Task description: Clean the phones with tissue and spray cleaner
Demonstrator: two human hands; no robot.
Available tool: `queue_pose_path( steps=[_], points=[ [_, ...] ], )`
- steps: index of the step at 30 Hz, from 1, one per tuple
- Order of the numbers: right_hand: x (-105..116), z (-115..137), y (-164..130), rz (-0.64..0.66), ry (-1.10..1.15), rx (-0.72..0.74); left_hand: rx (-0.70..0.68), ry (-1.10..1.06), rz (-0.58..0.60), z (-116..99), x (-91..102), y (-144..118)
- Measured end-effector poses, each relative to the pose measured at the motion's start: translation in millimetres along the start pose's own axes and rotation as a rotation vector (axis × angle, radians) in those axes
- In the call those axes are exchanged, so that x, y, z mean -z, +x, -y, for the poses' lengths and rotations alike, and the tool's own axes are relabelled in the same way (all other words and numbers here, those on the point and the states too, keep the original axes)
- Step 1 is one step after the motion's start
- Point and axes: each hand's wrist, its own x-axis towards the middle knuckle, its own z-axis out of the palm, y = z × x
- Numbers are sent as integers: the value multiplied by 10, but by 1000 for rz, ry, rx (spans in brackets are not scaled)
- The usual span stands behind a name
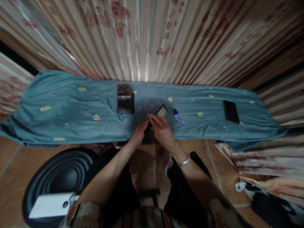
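The keypad phone (148, 134), over the middle of the counter's (111, 126) near edge, is best steadied by the left hand (139, 133), whose fingers are closed along its left side. The right hand (163, 129) is arched across it, fingers bunched; whether gripping or pressing cannot be told.

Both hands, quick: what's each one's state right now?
Left hand: closed on the lower part of the black keypad phone.
Right hand: curled over the phone's middle; whether its grip is closed cannot be told.
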Motion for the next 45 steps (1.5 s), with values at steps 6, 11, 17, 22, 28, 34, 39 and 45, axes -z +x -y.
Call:
queue_pose_path(
  steps=[6, 11, 17, 22, 28, 34, 39, 45],
  points=[
    [-26, 22, -13, -31, 0, 0, 1, -81, -19, -37, -22, 8],
    [-14, 21, -10, -47, 5, -3, 23, -157, 3, -24, -6, 12],
    [-8, 3, -19, -32, 17, -1, 92, -227, 25, -65, -11, 5],
    [1, -10, -44, -29, -3, -25, 115, -235, -10, -156, -12, -8],
    [14, -17, -58, -31, -9, -27, 103, -220, -38, -236, 9, -11],
    [5, -10, -60, -17, -1, -42, 70, -226, -37, -218, 46, 18],
    [-18, 11, -69, -16, 75, -84, 63, -272, -59, -210, 32, 27],
    [-89, -69, -82, -93, 305, -213, 52, -319, -90, -183, 7, 54]
  ],
)
